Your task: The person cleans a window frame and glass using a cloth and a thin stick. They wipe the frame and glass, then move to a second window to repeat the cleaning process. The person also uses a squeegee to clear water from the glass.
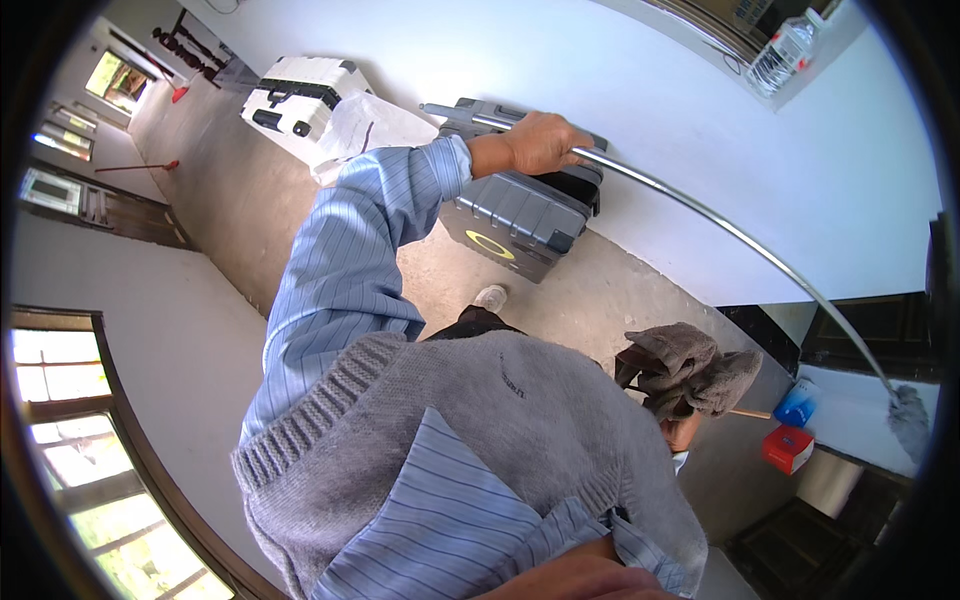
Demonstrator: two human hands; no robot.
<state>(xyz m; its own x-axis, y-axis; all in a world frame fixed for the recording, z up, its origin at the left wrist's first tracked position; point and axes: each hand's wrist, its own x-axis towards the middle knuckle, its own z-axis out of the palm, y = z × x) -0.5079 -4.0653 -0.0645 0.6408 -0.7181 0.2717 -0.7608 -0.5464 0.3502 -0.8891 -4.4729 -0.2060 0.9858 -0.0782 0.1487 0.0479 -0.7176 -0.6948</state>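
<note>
My left hand (545,143) is closed around a long metal pole (725,222). From there the pole slants down to the right and ends in a grey fluffy duster head (909,424) near the wall. At waist height on the right, a bunched grey-brown cloth (690,368) hangs over my right hand (682,432), which appears to grip it; the cloth hides most of the fingers. A thin wooden stick (752,412) pokes out beside the cloth, and I cannot tell what it belongs to.
A dark grey hard case (515,215) stands by the wall ahead, with a white case (300,95) and white sheet (375,130) left of it. A plastic bottle (785,57) sits on the ledge. Red (788,449) and blue (796,402) boxes are at right.
</note>
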